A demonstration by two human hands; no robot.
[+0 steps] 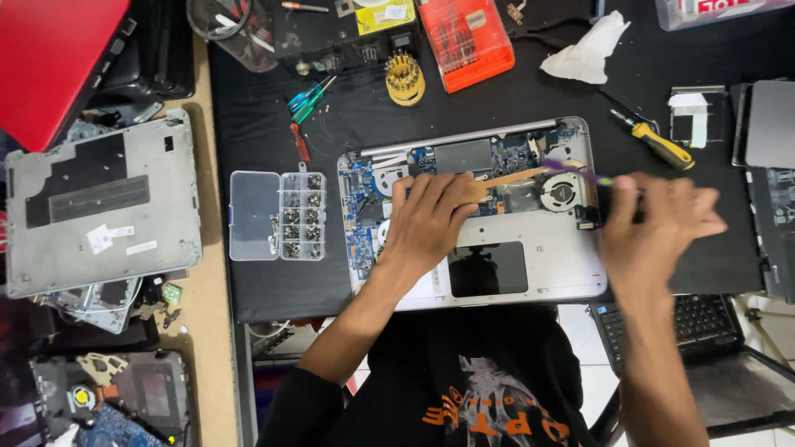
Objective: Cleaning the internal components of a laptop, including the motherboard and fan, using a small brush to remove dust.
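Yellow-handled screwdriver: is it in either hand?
No: the yellow-handled screwdriver lies on the black mat above the right hand, which grips a purple-handled tool; the left hand rests on the opened silver laptop.

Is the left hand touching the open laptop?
Touching. The head view shows the left hand lying flat on the open laptop, fingers spread over its circuit board with no gap.

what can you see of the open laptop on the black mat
The open laptop lies flat, bottom cover off, silver shell with a blue circuit board, copper heat pipe, round fan and a dark empty bay. The left hand rests on its board; the right hand, blurred, holds a purple-tipped tool over the fan corner.
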